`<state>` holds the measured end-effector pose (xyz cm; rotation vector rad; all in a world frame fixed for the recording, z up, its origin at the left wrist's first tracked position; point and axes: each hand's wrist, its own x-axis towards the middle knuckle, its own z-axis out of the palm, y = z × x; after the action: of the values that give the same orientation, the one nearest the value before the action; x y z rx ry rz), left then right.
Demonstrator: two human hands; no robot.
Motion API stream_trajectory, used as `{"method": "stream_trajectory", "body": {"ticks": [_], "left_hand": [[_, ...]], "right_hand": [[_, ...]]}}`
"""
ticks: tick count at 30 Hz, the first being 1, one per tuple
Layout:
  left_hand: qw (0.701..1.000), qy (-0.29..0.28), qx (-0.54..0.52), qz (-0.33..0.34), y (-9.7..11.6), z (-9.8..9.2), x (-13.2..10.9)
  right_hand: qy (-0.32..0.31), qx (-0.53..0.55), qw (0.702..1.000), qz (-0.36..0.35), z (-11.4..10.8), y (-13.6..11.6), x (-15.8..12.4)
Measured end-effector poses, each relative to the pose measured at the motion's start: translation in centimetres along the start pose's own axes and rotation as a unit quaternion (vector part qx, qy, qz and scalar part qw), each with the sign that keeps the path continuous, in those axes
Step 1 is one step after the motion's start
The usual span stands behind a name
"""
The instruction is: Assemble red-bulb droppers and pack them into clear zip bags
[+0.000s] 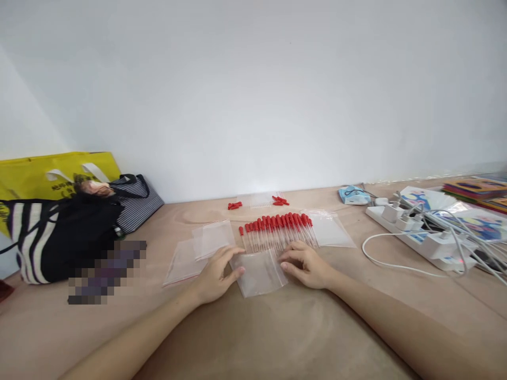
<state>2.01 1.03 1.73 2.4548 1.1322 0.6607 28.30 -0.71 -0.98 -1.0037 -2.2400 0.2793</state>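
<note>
A small clear zip bag [259,273] lies flat on the tan table [277,332] between my hands. My left hand [217,274] rests at the bag's left edge, fingers loosely curled, thumb touching the plastic. My right hand [304,264] lies palm down at the bag's right edge, fingertips on the plastic. Just beyond the bag sits a row of several clear droppers with red bulbs [277,229]. More clear zip bags lie to the left [202,248] and right [330,228].
Loose red caps [280,200] and clear tubes lie near the wall. Striped and yellow bags [59,221] stand at the left. A white power strip [423,235] with plugs and cables, a face mask [354,195] and coloured papers [479,192] are at the right.
</note>
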Motion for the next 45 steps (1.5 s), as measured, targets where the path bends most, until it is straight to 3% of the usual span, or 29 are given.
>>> {"method": "stream_trajectory", "body": {"ticks": [3,7,13,17,20,23,26,29,35,38,43,45], "left_hand": [[0.997,0.017,-0.022,-0.067,-1.3,0.3,-1.1],[0.994,0.024,-0.042,-0.103,-1.2,1.1,-0.5],[0.988,0.046,-0.118,-0.086,0.0,0.7,-0.5],[0.99,0.035,0.083,-0.111,0.1,-0.9,-0.9],[0.978,0.05,0.198,-0.047,0.4,-1.0,-1.3],[0.986,-0.038,0.158,0.041,1.0,0.0,-2.0],[0.986,-0.121,0.109,0.03,1.4,0.7,-2.6],[0.987,-0.128,0.094,-0.011,1.3,0.5,-2.8],[0.974,-0.191,0.105,0.053,1.8,-0.5,-2.4],[0.969,-0.218,0.105,0.053,2.0,-0.5,-2.3],[0.971,-0.215,0.096,0.039,1.9,-0.5,-2.3],[0.971,-0.218,0.091,0.037,1.8,-0.5,-2.3]], "right_hand": [[-0.032,0.02,0.999,-0.027,0.1,-0.4,0.1],[-0.061,0.025,0.996,-0.061,0.1,-0.9,0.2],[-0.12,0.076,0.98,-0.137,0.0,-2.1,0.2],[-0.134,0.086,0.978,-0.135,0.4,-2.5,0.1],[-0.134,0.058,0.98,-0.137,0.3,-3.0,0.1],[-0.155,0.041,0.974,-0.163,0.1,-3.3,0.3],[-0.179,0.037,0.969,-0.166,0.2,-3.3,0.5],[-0.187,0.065,0.968,-0.152,0.6,-2.7,0.6],[-0.175,0.174,0.96,-0.134,0.9,-1.9,0.5],[-0.147,0.212,0.962,-0.092,0.7,-1.8,1.4],[-0.02,0.102,0.992,0.072,1.6,-1.5,7.3],[-0.018,0.048,0.991,0.126,2.7,-1.7,10.4]]}}
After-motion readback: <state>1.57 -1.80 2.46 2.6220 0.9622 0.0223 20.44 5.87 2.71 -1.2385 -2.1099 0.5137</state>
